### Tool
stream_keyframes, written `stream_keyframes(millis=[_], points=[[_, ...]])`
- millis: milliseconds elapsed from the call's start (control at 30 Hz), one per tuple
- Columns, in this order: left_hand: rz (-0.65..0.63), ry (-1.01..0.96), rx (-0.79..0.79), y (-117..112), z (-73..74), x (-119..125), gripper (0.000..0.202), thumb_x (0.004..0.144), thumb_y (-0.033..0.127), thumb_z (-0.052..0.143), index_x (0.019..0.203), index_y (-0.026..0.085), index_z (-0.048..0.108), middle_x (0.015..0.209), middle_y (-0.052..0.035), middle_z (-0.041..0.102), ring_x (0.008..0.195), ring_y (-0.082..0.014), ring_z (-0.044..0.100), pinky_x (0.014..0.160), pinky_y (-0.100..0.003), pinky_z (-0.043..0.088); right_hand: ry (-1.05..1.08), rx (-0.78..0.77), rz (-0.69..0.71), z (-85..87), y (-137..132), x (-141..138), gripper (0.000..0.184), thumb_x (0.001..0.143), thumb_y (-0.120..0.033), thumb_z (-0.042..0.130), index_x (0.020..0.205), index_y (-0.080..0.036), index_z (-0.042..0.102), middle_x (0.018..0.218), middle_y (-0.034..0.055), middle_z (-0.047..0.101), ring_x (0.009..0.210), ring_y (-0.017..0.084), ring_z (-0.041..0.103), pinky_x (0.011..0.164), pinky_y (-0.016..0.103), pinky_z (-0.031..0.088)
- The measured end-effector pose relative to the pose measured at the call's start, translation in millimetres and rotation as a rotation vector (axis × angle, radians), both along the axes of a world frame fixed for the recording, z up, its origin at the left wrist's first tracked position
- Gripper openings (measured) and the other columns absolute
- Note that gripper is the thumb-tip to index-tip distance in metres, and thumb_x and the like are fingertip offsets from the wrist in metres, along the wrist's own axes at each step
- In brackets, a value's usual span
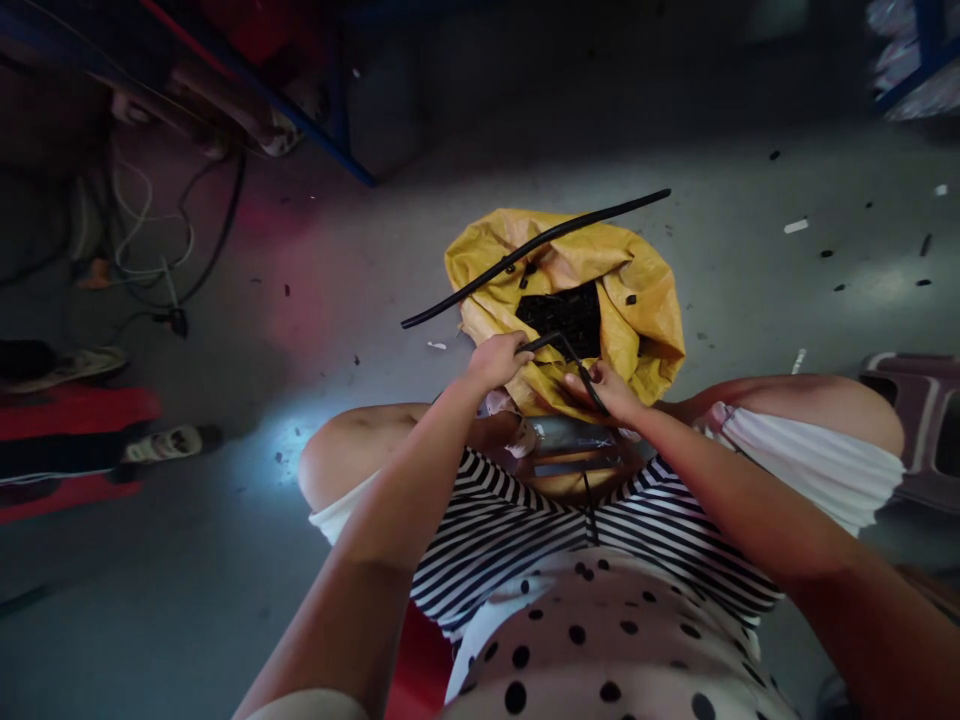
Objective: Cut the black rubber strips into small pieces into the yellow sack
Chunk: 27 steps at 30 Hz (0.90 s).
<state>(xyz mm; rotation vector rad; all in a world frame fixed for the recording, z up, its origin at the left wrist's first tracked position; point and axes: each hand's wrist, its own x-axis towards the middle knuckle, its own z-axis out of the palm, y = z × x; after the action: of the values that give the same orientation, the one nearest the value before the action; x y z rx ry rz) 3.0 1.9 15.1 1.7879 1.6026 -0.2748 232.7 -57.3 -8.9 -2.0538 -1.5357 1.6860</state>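
My left hand (498,361) is closed around one end of a thin black rubber-like strip (559,340). From there the strip bends sharply and runs down to my right hand (613,393), whose fingers are closed on its other part. Both hands are over the near rim of a yellow sack (652,300) standing between my knees. Many short black pieces (562,315) fill the sack's open mouth. A longer black strip (547,237) lies slantwise across its far side, sticking out past both edges.
Small black and white scraps (796,226) are scattered over the grey floor. Cables (180,270) and another person's feet are at the left, by a blue metal frame (337,150). A purple plastic stool (911,430) stands at the right, near my knee.
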Motion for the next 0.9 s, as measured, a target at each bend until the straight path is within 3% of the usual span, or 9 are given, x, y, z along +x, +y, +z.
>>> stream_keyframes(millis=[200, 500, 900], points=[[-0.022, -0.032, 0.031, -1, 2.6, 5, 0.024, 0.088, 0.036, 0.055, 0.103, 0.021, 0.066, 0.1, -0.0064, 0.07, 0.094, -0.0213, 0.063, 0.076, -0.027, 0.044, 0.0, -0.085, 0.057, 3.6, 2, 1, 0.056, 0.075, -0.075, 0.053, 0.085, -0.02, 0.053, 0.076, 0.0014, 0.062, 0.069, 0.017, 0.057, 0.063, 0.026, 0.04], [-0.08, -0.019, 0.014, -3, 4.9, 14, 0.025, 0.088, 0.037, 0.055, 0.104, 0.022, 0.066, 0.103, -0.0065, 0.071, 0.096, -0.0219, 0.063, 0.078, -0.028, 0.045, 0.085, -0.135, 0.019, 7.8, 1, -4, 0.052, 0.071, -0.071, 0.061, 0.073, -0.02, 0.053, 0.061, -0.0008, 0.057, 0.056, 0.014, 0.051, 0.054, 0.024, 0.036], [-0.042, -0.098, -0.046, -8, -5.6, 5, 0.026, 0.086, 0.03, 0.059, 0.109, 0.02, 0.065, 0.105, -0.0077, 0.07, 0.099, -0.0225, 0.062, 0.082, -0.029, 0.045, -0.069, 0.054, 0.017, 2.0, 2, -1, 0.053, 0.073, -0.07, 0.057, 0.056, -0.021, 0.049, 0.05, -0.0022, 0.047, 0.051, 0.012, 0.045, 0.048, 0.024, 0.03]])
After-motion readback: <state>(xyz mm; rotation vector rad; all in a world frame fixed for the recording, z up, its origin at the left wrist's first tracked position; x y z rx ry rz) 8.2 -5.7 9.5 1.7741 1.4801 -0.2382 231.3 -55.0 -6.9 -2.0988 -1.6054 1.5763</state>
